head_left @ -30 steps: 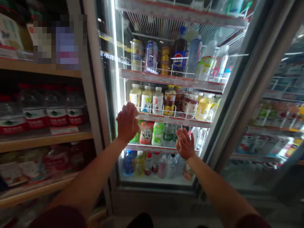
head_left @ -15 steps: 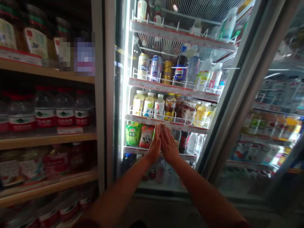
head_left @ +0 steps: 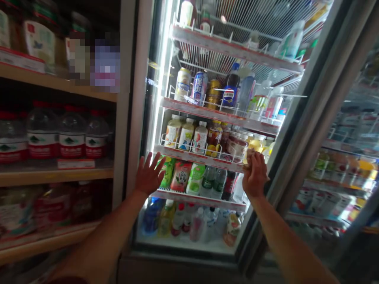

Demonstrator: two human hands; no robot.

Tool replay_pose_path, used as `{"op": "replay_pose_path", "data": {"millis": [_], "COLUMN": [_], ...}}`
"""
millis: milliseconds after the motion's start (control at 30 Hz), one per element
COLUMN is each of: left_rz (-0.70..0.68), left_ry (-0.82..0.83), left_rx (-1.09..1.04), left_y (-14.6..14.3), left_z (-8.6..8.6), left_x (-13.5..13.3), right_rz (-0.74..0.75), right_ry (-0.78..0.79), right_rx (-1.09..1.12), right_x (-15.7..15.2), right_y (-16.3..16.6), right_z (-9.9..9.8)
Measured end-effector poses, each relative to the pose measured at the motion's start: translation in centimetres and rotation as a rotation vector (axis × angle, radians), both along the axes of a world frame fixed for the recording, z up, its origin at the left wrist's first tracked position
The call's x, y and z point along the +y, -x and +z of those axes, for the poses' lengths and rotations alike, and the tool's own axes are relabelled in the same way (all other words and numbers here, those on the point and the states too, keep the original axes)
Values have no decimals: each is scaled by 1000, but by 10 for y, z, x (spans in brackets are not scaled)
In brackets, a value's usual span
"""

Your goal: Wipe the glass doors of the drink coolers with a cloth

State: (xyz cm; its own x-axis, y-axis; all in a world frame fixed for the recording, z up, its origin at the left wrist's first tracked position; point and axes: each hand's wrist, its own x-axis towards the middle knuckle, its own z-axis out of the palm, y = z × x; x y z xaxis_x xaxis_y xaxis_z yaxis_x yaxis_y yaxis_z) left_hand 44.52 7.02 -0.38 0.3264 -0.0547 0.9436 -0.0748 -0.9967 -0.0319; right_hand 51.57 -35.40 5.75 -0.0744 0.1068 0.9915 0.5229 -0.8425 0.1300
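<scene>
An open drinks fridge stands before me, with wire shelves [head_left: 204,159] full of bottles and cans. My left hand [head_left: 149,173] is open with fingers spread, held up at the left end of the third shelf, beside a green pouch drink [head_left: 167,172]. My right hand [head_left: 254,173] is raised at the right end of the same shelf, back towards me, fingers together and slightly bent, nothing visible in it. It is close to the yellow juice bottles [head_left: 255,144]. Between my hands stand a red pouch [head_left: 180,176], a green bottle [head_left: 195,178] and water bottles [head_left: 213,181].
The fridge's glass door [head_left: 314,118] is swung open on the right, with another lit fridge behind it. On the left, wooden shelves [head_left: 59,173] carry large water bottles [head_left: 71,136] with red labels. Cans [head_left: 199,86] and a cola bottle [head_left: 229,91] stand on the shelf above.
My hands, palms pressed together half a second ago in front of the third shelf, have parted: the left went left, the right went right and up. The view shifted slightly.
</scene>
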Motion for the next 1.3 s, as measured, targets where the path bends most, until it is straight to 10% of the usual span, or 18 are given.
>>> {"op": "replay_pose_path", "data": {"millis": [200, 433, 633, 867, 1100, 1300], "left_rz": [-20, 34, 65, 46, 52, 22], "left_ry": [-18, -79, -123, -93, -134, -110], "left_rx": [-3, -67, -105, -92, -150, -147], "left_y": [2, -3, 0, -1, -2, -2], "left_z": [-2, -4, -3, -4, -4, -4], "left_x": [-1, 0, -2, -2, -2, -2], "right_rz": [-93, -150, -165, -126, 75, 160], "right_ry": [216, -209, 211, 107, 696, 436], "right_rx": [90, 87, 77, 78, 14, 89], "right_x": [-24, -14, 19, 87, 162, 199], "right_y": [-4, -18, 2, 8, 30, 30], "right_z": [-70, 31, -10, 69, 31, 109]}}
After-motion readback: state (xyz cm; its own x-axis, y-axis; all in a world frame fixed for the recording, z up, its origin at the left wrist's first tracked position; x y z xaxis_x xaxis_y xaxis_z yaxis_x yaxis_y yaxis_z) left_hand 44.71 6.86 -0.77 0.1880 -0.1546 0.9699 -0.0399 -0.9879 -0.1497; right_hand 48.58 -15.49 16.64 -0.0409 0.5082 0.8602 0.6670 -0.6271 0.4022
